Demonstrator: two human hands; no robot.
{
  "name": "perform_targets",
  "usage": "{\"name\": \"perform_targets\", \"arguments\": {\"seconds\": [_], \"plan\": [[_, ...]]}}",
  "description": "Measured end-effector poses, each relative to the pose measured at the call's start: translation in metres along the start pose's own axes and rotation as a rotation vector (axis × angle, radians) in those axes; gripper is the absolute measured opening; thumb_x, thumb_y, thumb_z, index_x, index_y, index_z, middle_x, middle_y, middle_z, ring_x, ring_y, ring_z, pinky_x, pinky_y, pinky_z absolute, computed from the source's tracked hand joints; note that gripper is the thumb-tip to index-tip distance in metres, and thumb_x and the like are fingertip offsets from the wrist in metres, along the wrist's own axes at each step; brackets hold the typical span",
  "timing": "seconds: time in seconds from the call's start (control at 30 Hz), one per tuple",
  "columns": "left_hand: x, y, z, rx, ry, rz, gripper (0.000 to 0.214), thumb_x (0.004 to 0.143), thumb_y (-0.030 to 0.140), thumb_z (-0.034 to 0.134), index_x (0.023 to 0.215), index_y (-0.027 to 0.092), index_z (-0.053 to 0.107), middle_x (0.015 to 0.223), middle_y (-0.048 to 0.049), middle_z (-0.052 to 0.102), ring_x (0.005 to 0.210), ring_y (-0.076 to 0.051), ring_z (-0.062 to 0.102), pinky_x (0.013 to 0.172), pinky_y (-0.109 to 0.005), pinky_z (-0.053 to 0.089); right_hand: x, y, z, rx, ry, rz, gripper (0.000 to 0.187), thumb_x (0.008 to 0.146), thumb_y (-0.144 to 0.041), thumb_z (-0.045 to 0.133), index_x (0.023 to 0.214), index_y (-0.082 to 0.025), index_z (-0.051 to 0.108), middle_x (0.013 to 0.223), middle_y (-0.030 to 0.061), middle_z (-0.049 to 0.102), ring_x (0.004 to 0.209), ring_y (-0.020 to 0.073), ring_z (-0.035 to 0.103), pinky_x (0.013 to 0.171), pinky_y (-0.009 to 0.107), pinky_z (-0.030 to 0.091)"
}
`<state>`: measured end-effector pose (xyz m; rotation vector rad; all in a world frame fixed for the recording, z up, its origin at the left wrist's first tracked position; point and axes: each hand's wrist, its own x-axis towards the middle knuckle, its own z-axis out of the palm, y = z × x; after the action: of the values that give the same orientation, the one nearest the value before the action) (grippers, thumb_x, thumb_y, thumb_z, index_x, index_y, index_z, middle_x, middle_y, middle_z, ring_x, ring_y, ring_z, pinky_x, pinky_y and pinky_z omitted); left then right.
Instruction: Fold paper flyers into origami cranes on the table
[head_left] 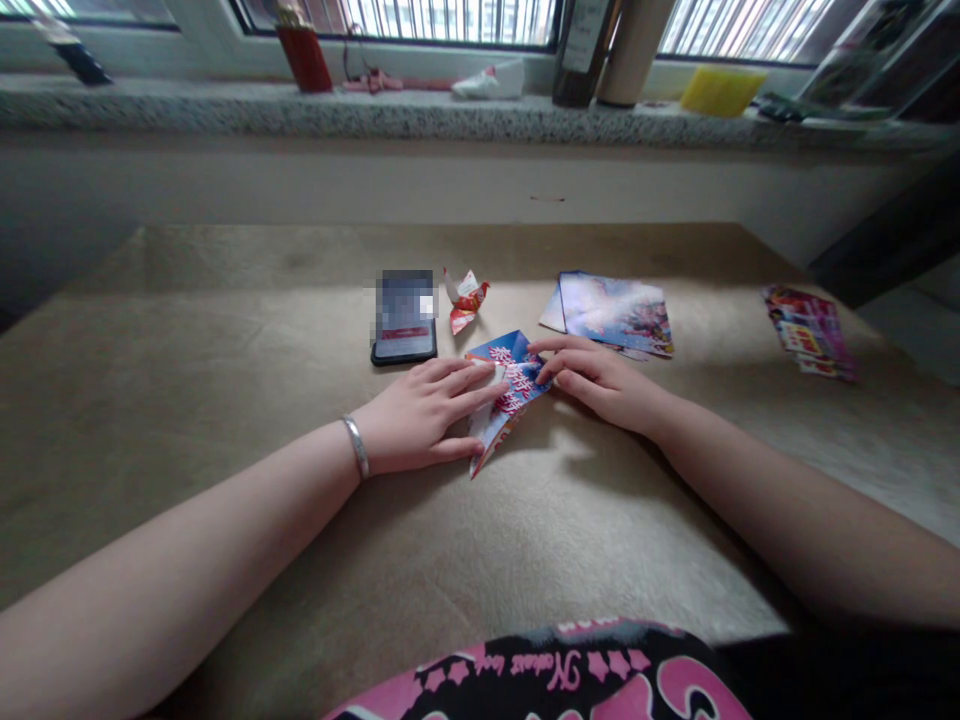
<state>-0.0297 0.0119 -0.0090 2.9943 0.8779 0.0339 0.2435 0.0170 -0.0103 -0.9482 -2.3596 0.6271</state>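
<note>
A sheet of printed paper (517,376), blue with red-and-white lettering and a white side, lies folded to a point on the table in front of me. My left hand (424,415) rests flat across its left part, fingers stretched out, with a silver bracelet at the wrist. At the paper's right corner my right hand (600,380) has its fingers bent and closed on the edge; the fingertips partly cover it. Just beyond stands a small red-and-white folded paper figure (466,302).
A phone (405,318) lies left of the paper figure. Several printed sheets (619,312) lie behind my right hand, and more colourful paper pieces (808,335) at the far right of the table (300,560). Bottles and a yellow block (721,92) stand on the stone windowsill (420,118).
</note>
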Motion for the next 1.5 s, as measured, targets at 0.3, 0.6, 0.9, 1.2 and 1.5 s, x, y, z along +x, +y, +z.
{"name": "perform_targets", "arguments": {"seconds": [0.3,0.6,0.9,1.2,1.5], "plan": [[0.006,0.010,0.001,0.006,0.081,-0.062,0.056,0.088,0.061,0.042,0.136,0.030,0.044,0.146,-0.0041,0.039,0.127,-0.029,0.039,0.106,-0.046,0.030,0.000,-0.004,-0.001,-0.060,0.043,0.016,0.026,0.090,-0.029,0.046,0.070,-0.020,0.061,0.115,0.0071,0.064,0.105,0.0201,0.059,0.093,0.041,0.046],[0.004,0.007,0.003,0.030,0.084,-0.052,0.056,0.091,0.059,0.038,0.138,0.027,0.042,0.147,-0.0056,0.037,0.128,-0.029,0.037,0.107,-0.046,0.030,0.002,0.000,0.005,-0.244,-0.068,-0.093,0.017,0.081,-0.033,0.063,0.094,-0.021,0.064,0.118,0.0080,0.063,0.110,0.0200,0.057,0.095,0.039,0.046],[0.004,-0.001,0.000,0.034,0.139,0.046,0.042,0.092,0.047,0.045,0.127,0.026,0.053,0.149,-0.0030,0.034,0.138,-0.028,0.026,0.112,-0.047,0.026,0.002,0.005,0.006,-0.266,-0.104,-0.113,0.027,0.082,-0.035,0.063,0.106,-0.022,0.065,0.123,0.0076,0.062,0.116,0.0202,0.054,0.099,0.041,0.043],[-0.004,-0.013,-0.007,0.114,0.280,0.109,0.026,0.089,0.029,0.051,0.114,0.026,0.059,0.136,0.0033,0.052,0.136,-0.021,0.031,0.115,-0.043,0.026,-0.005,0.009,0.000,-0.353,-0.073,-0.160,0.025,0.084,-0.035,0.060,0.105,-0.024,0.067,0.123,0.0051,0.063,0.117,0.0223,0.053,0.099,0.044,0.043],[-0.004,-0.015,-0.008,0.147,0.245,0.079,0.022,0.094,0.030,0.047,0.106,0.030,0.064,0.117,0.0051,0.066,0.120,-0.018,0.052,0.108,-0.041,0.033,-0.005,0.006,-0.001,-0.337,-0.066,-0.249,0.022,0.087,-0.025,0.055,0.104,-0.026,0.068,0.115,0.0013,0.067,0.114,0.0190,0.056,0.097,0.039,0.045]]}}
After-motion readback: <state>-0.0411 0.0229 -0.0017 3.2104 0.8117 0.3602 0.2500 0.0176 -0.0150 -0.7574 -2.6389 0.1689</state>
